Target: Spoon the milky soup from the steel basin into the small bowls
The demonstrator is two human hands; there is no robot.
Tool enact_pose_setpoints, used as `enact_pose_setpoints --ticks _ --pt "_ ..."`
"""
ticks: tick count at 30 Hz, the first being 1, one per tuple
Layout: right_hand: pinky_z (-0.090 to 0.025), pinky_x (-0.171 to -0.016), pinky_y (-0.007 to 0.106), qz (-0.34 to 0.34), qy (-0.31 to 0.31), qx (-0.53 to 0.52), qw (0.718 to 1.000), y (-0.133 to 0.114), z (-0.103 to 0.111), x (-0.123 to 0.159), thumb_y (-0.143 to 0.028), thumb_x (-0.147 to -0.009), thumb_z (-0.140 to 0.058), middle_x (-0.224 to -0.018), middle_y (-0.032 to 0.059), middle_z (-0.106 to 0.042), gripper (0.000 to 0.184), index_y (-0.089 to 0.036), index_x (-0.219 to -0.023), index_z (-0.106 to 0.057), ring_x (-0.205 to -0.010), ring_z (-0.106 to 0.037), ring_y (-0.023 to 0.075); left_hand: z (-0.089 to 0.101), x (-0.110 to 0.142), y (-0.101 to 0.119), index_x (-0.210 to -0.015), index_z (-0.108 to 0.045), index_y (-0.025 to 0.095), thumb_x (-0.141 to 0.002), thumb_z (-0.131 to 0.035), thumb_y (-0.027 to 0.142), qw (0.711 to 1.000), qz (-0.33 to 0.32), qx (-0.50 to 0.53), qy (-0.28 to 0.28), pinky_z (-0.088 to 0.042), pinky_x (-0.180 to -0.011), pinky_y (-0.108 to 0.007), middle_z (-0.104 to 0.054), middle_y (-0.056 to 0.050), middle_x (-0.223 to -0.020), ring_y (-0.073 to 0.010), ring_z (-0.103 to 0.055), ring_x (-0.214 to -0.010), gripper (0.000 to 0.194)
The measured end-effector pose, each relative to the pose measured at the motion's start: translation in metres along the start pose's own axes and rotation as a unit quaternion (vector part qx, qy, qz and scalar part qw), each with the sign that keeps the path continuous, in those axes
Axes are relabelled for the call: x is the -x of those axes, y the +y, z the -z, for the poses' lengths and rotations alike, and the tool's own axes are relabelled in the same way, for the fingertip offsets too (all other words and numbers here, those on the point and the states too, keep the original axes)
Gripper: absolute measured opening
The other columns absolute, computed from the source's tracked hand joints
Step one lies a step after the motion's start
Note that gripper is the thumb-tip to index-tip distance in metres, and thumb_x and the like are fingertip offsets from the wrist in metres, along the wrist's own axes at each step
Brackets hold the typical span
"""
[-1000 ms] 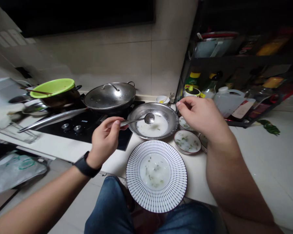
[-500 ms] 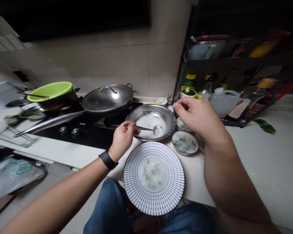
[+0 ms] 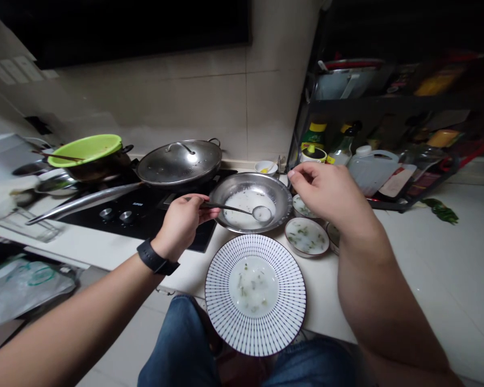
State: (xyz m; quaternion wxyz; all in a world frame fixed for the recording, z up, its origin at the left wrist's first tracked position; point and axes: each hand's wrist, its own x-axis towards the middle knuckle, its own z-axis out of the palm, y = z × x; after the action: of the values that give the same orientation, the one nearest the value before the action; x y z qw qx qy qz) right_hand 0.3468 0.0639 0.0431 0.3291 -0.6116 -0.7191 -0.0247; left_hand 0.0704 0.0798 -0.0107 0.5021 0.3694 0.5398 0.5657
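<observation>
My left hand (image 3: 185,220) is closed round the handle of a metal ladle (image 3: 262,214), whose bowl is over a wide steel basin (image 3: 282,209). Cloudy white liquid with dark flecks lies in the basin. By the basin's far right rim, my right hand (image 3: 325,188) has its thumb and fingers pinched together; what they hold, if anything, is hidden. Nearest me stands a striped plate (image 3: 221,322) with pale broth and green bits in its middle. Small bowls of similar broth, one of them a bowl (image 3: 306,236) beside the basin, sit below my right hand.
A lidded wok (image 3: 179,164) with a long handle stands on the black stove (image 3: 116,207). Left of it, a green basin (image 3: 86,149) rests on a dark pot. On the right, a dark rack (image 3: 306,113) holds several bottles and a white jug (image 3: 371,169). Green leaves lie nearby.
My left hand has shifted left, back along the ladle's handle, and its wrist has moved left too. The ladle's bowl stays over the basin. My right hand has hardly moved.
</observation>
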Motion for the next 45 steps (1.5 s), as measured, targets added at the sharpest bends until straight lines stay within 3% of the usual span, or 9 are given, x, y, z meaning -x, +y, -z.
enact_pose_setpoints --ticks 10,18,21,24,27,32,36,41,45 --pt "-0.040 -0.066 0.034 -0.006 -0.006 0.002 1.000 -0.004 0.003 0.001 -0.037 -0.098 -0.054 -0.080 0.0069 -0.077 0.028 -0.024 -0.089 -0.077 -0.075 -0.068 0.0251 0.038 0.041 0.044 -0.089 -0.069 0.011 -0.089 -0.060 0.017 0.999 -0.012 -0.032 0.015 -0.068 -0.074 -0.038 -0.075 -0.011 -0.074 -0.0235 -0.078 -0.066 0.011" --pt "-0.038 -0.065 0.033 -0.003 -0.003 0.007 1.000 -0.005 0.002 0.002 -0.036 -0.097 -0.054 -0.079 0.0069 -0.077 0.028 -0.023 -0.091 -0.078 -0.073 -0.067 0.0238 0.074 0.078 0.011 -0.096 -0.072 0.014 -0.086 -0.073 0.030 0.998 0.025 -0.058 0.007 -0.067 -0.074 -0.037 -0.077 -0.008 -0.073 -0.0267 -0.080 -0.071 0.020" --pt "-0.038 -0.064 0.033 -0.003 -0.004 0.008 1.000 -0.005 0.002 0.001 -0.037 -0.097 -0.054 -0.078 0.0069 -0.077 0.029 -0.022 -0.092 -0.078 -0.072 -0.066 0.0233 0.087 0.097 -0.007 -0.104 -0.073 0.016 -0.094 -0.069 0.040 0.989 -0.057 -0.133 -0.040 -0.067 -0.080 -0.037 -0.080 -0.008 -0.079 -0.0263 -0.081 -0.082 0.026" --pt "-0.039 -0.065 0.034 -0.002 -0.007 0.005 1.000 -0.005 0.001 0.001 -0.037 -0.097 -0.054 -0.079 0.0070 -0.077 0.028 -0.023 -0.091 -0.078 -0.073 -0.067 0.0234 0.102 0.113 -0.020 -0.111 -0.075 0.021 -0.100 -0.061 0.027 0.923 -0.244 -0.273 -0.115 -0.065 -0.085 -0.033 -0.083 -0.008 -0.098 -0.0235 -0.080 -0.093 0.019" --pt "-0.040 -0.066 0.034 -0.003 -0.010 0.005 1.000 -0.005 0.002 0.001 -0.036 -0.097 -0.054 -0.080 0.0072 -0.077 0.028 -0.023 -0.090 -0.078 -0.074 -0.067 0.0239 0.116 0.121 -0.028 -0.132 -0.069 0.022 -0.097 -0.055 0.009 0.790 -0.434 -0.354 -0.250 -0.064 -0.093 -0.032 -0.080 -0.011 -0.120 -0.0237 -0.077 -0.110 0.041" --pt "-0.040 -0.067 0.034 -0.008 -0.011 0.008 1.000 -0.006 0.002 0.001 -0.036 -0.098 -0.054 -0.081 0.0075 -0.077 0.028 -0.023 -0.090 -0.077 -0.075 -0.068 0.0243 0.124 0.130 -0.038 -0.152 -0.053 0.018 -0.099 -0.043 0.005 0.673 -0.535 -0.372 -0.349 -0.060 -0.104 -0.044 -0.076 -0.016 -0.129 -0.0278 -0.068 -0.129 0.056" --pt "-0.040 -0.067 0.034 -0.011 -0.013 0.005 1.000 -0.006 0.002 0.001 -0.035 -0.097 -0.054 -0.081 0.0075 -0.078 0.027 -0.023 -0.090 -0.077 -0.075 -0.068 0.0240 0.121 0.128 -0.034 -0.150 -0.056 0.021 -0.099 -0.044 0.004 0.695 -0.531 -0.364 -0.320 -0.061 -0.101 -0.040 -0.075 -0.014 -0.131 -0.0261 -0.071 -0.125 0.056" --pt "-0.039 -0.065 0.033 -0.012 -0.009 0.005 1.000 -0.006 0.001 0.001 -0.036 -0.097 -0.055 -0.079 0.0071 -0.077 0.027 -0.022 -0.091 -0.078 -0.073 -0.067 0.0236 0.089 0.084 -0.017 -0.125 -0.072 0.025 -0.100 -0.056 0.013 0.856 -0.440 -0.262 -0.074 -0.061 -0.095 -0.029 -0.080 -0.007 -0.119 -0.0187 -0.077 -0.106 0.031" --pt "-0.038 -0.065 0.033 -0.008 -0.010 0.015 1.000 -0.005 -0.001 0.001 -0.037 -0.097 -0.054 -0.078 0.0065 -0.077 0.028 -0.023 -0.091 -0.078 -0.074 -0.067 0.0237 0.057 0.029 -0.012 -0.109 -0.073 0.017 -0.102 -0.058 0.032 0.886 -0.363 -0.290 -0.002 -0.062 -0.079 -0.028 -0.082 -0.006 -0.091 -0.0193 -0.079 -0.086 0.022"
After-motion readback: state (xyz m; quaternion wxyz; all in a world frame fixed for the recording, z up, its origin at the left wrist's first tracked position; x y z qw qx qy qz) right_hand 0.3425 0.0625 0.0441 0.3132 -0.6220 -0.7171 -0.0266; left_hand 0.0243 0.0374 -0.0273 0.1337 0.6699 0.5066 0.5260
